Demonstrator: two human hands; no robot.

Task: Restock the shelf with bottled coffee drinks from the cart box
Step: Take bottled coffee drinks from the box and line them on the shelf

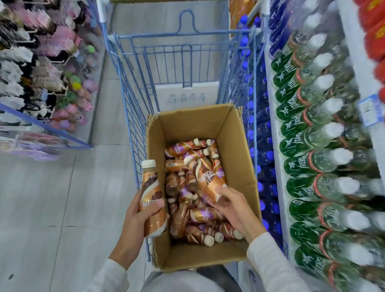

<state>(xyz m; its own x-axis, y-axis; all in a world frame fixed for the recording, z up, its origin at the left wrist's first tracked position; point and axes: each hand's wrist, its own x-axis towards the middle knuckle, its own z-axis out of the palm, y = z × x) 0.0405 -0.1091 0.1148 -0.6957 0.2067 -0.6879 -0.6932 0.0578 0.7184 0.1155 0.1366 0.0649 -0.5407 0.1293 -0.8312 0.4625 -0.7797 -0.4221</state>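
Observation:
An open cardboard box [239, 152] sits in the near end of a blue wire cart [132, 93]. Several brown bottled coffee drinks with white caps [185, 213] lie jumbled in its bottom. My left hand [139, 218] grips one upright coffee bottle [151, 194] just outside the box's left wall. My right hand [233, 208] reaches into the box and holds the base of a second coffee bottle [208, 179], which is tilted with its cap pointing away from me.
On the right, a shelf [352, 53] carries rows of green-labelled clear bottles [314, 137], with blue-capped bottles [265, 157] lower down and red items above. Hanging goods fill the rack on the left [37, 64]. A white carton [186, 95] lies further along in the cart. Grey floor runs to the left.

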